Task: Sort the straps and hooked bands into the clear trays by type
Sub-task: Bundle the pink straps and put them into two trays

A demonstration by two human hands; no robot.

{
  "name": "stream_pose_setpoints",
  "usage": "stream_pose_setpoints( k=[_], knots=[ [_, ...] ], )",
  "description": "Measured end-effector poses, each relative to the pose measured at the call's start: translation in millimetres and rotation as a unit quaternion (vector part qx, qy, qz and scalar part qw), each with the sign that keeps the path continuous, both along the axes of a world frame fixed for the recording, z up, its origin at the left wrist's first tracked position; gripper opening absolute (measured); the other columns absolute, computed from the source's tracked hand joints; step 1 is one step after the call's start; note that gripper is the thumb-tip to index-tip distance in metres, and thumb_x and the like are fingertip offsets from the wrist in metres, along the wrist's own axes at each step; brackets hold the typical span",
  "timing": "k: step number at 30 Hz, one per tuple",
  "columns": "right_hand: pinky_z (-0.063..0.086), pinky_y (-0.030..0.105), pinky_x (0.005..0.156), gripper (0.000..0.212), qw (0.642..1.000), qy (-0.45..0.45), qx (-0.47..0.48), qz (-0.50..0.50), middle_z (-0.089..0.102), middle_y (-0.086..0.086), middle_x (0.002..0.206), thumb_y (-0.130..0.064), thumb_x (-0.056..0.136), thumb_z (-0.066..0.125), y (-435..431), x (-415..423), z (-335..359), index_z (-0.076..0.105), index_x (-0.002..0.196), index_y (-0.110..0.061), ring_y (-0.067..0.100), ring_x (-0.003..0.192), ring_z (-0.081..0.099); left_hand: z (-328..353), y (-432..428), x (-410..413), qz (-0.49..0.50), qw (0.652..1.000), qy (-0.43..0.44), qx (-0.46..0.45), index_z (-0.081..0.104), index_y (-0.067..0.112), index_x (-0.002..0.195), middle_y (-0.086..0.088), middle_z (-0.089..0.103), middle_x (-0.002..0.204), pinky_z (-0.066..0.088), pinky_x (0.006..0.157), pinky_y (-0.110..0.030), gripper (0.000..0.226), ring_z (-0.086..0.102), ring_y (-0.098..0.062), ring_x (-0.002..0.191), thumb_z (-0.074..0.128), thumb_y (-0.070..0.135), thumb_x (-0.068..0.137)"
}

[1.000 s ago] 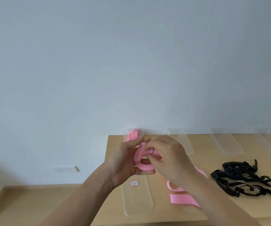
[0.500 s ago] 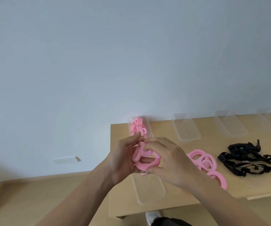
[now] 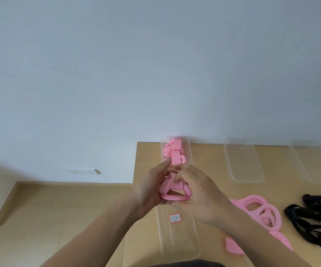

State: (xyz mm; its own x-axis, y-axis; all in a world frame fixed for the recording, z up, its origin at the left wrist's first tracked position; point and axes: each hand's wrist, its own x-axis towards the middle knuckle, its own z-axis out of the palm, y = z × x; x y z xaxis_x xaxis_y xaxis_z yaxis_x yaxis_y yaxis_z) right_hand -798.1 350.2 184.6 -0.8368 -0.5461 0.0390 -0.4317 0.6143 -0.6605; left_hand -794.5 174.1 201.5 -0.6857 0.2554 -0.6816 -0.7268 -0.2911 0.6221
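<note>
My left hand (image 3: 150, 191) and my right hand (image 3: 202, 199) together hold a folded pink strap (image 3: 172, 190) above the left clear tray (image 3: 179, 239). Fingers of both hands curl round the strap's loops. At the far end of that tray lie more folded pink straps (image 3: 175, 154). Loose pink straps (image 3: 260, 211) lie coiled on the wooden table (image 3: 146, 155) to the right of my right arm. A pile of black hooked bands (image 3: 314, 220) sits at the right edge.
Two further clear trays (image 3: 242, 162) (image 3: 314, 162) stand empty along the back of the table by the wall. The left tray carries a small red-edged label (image 3: 175, 218). The table's left edge drops to a wooden floor (image 3: 59, 209).
The view has tilted down, showing more of the table and tray. Both hands keep working the pink strap, which is now folded tighter between them.
</note>
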Motion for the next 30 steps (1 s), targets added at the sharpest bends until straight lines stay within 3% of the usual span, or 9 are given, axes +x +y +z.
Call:
stream_pose_setpoints(
  k=[3,6,10,16,19,22,25,27,30],
  knots=[
    [0.043,0.018,0.079,0.042,1.000,-0.016,0.009,-0.012,0.055,-0.019,0.100,-0.021,0.067,0.083,4.6,-16.8,-14.4,0.053,0.095,-0.025,0.007,0.094,0.049,-17.2,1.0,-15.7,-0.047,0.992,0.001,-0.115,0.076,0.023,0.113,-0.010,0.077,0.110,0.062,0.082,-0.045,0.058,0.076,-0.031,0.094,0.046,0.069,0.096],
    [0.036,0.007,0.079,0.040,0.999,-0.030,0.020,-0.012,0.050,-0.021,0.097,-0.018,0.069,0.083,10.5,-33.8,-31.0,0.054,0.095,-0.023,0.002,0.091,0.042,-36.2,1.9,-28.4,-0.018,0.965,0.058,-0.255,0.073,0.030,0.101,-0.002,0.076,0.098,0.057,0.075,-0.039,0.053,0.072,-0.019,0.078,0.044,0.074,0.094],
    [0.039,0.022,0.077,0.044,0.999,-0.005,0.049,-0.021,0.062,-0.005,0.100,-0.013,0.065,0.088,10.5,-61.1,-53.5,0.056,0.094,-0.019,0.019,0.095,0.054,-69.2,-3.2,-42.6,-0.002,0.908,0.089,-0.408,0.068,0.031,0.104,0.010,0.071,0.096,0.059,0.086,-0.049,0.032,0.071,-0.017,0.088,0.060,0.059,0.090],
    [0.036,0.021,0.079,0.044,0.996,-0.005,0.084,0.014,0.065,-0.001,0.098,-0.011,0.057,0.092,1.4,-90.4,-81.6,0.062,0.088,-0.013,0.025,0.095,0.057,-100.1,-4.5,-51.2,-0.034,0.892,0.073,-0.445,0.068,0.027,0.107,0.014,0.068,0.092,0.055,0.081,-0.038,0.019,0.064,-0.011,0.081,0.068,0.040,0.094],
    [0.038,0.020,0.079,0.046,0.995,0.004,0.088,0.041,0.064,-0.003,0.096,-0.013,0.051,0.094,2.8,-93.5,-90.7,0.062,0.084,-0.015,0.024,0.092,0.057,-109.6,-3.9,-49.1,-0.018,0.901,0.072,-0.427,0.072,0.031,0.093,0.011,0.071,0.085,0.059,0.082,-0.047,0.016,0.067,-0.017,0.079,0.067,0.046,0.089],
    [0.039,0.021,0.084,0.044,0.994,0.027,0.082,0.065,0.064,-0.003,0.097,-0.013,0.052,0.094,5.7,-94.0,-95.5,0.068,0.088,-0.014,0.023,0.093,0.057,-113.9,-2.4,-47.7,0.003,0.909,0.070,-0.411,0.073,0.032,0.087,0.009,0.072,0.078,0.061,0.074,-0.052,0.006,0.070,-0.023,0.076,0.070,0.036,0.091],
    [0.046,0.027,0.086,0.028,0.990,0.060,0.082,0.100,0.067,-0.002,0.096,-0.014,0.064,0.091,9.4,-97.1,-97.7,0.075,0.087,-0.016,0.023,0.092,0.058,-114.0,-2.9,-47.8,0.005,0.907,0.074,-0.414,0.073,0.031,0.088,0.007,0.072,0.080,0.061,0.073,-0.052,0.006,0.069,-0.023,0.077,0.071,0.033,0.093],
    [0.054,0.036,0.083,0.015,0.986,0.082,0.088,0.118,0.071,-0.002,0.094,-0.011,0.074,0.085,9.1,-97.2,-97.9,0.077,0.084,-0.018,0.025,0.090,0.061,-112.6,-3.1,-47.5,0.002,0.906,0.074,-0.417,0.073,0.031,0.088,0.007,0.072,0.081,0.061,0.075,-0.051,0.007,0.069,-0.022,0.078,0.070,0.035,0.093],
    [0.058,0.039,0.071,0.015,0.987,0.077,0.099,0.097,0.074,-0.002,0.087,-0.004,0.072,0.083,5.0,-92.2,-95.7,0.078,0.078,-0.016,0.026,0.085,0.065,-109.7,-4.2,-46.5,-0.005,0.904,0.075,-0.421,0.073,0.030,0.090,0.009,0.070,0.082,0.059,0.072,-0.042,0.010,0.066,-0.019,0.077,0.070,0.039,0.094]
  ],
)
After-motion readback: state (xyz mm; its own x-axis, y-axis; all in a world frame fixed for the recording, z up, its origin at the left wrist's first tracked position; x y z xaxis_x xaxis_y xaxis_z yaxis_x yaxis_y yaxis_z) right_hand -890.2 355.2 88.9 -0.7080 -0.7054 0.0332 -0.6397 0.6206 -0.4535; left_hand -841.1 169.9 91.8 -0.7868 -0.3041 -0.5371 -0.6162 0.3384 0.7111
